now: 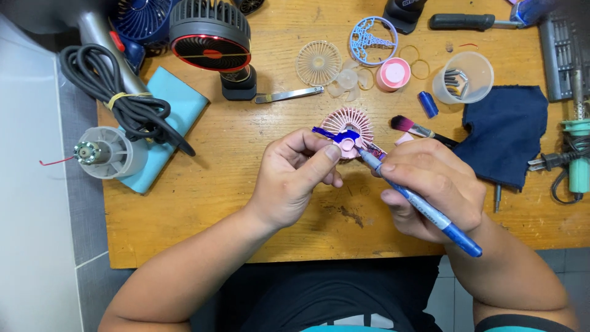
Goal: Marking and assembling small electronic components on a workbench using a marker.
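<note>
Left hand (295, 178) pinches the pink fan grille (349, 126) steady above the tabletop (233, 203) — right hand (430, 187) grips a blue pen (418, 206), tip seemingly touching its hub

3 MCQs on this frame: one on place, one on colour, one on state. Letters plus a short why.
1. Where does the clear plastic cup stand?
A. far right of the table
B. near left corner
C. on the floor

2. What colour is the fan part being held?
A. green
B. pink
C. black

3. What is the right hand doing?
A. lying flat and empty
B. gripping a blue pen
C. pinching tweezers

Key: 1 A, it stands beside the dark cloth. 2 B, its grille is pink. 3 B, the pen tip meets the part held by the left hand.
</note>
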